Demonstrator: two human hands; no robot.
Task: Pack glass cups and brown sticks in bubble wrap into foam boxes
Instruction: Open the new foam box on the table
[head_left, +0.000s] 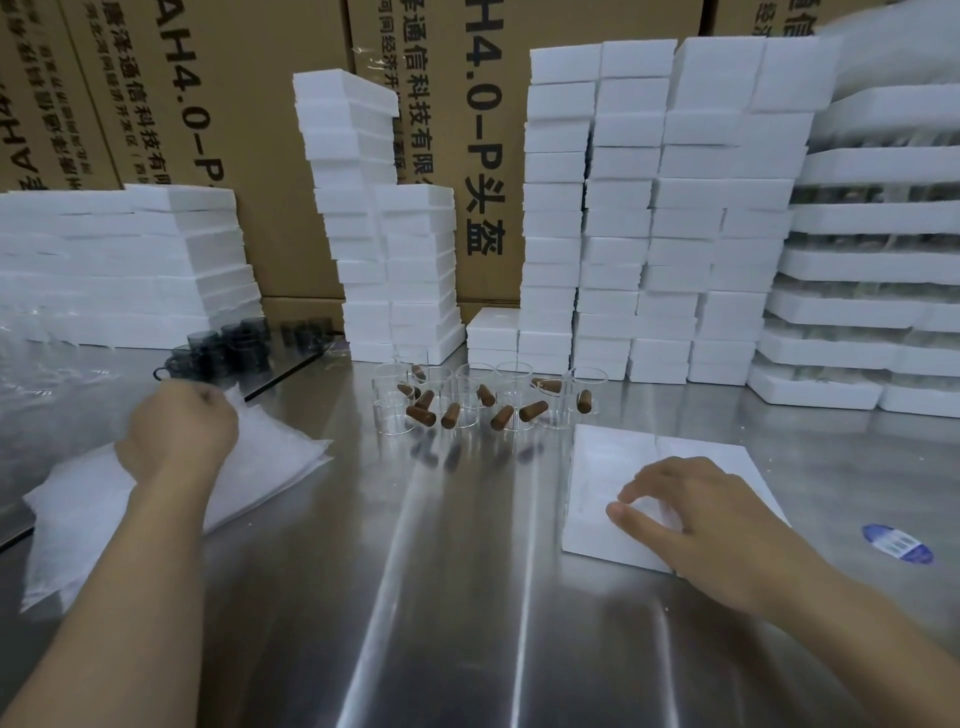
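"AH4.0-P头盔" on the brown cardboard cartons behind

The steel desk carries clear glass cups with brown sticks. Bubble wrap lies left, a foam box right, foam stacks behind.

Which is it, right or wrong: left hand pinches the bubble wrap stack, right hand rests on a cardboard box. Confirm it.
Wrong in one respect. The head view shows the right hand resting on a white foam box, not a cardboard one. The left hand does pinch the bubble wrap stack.
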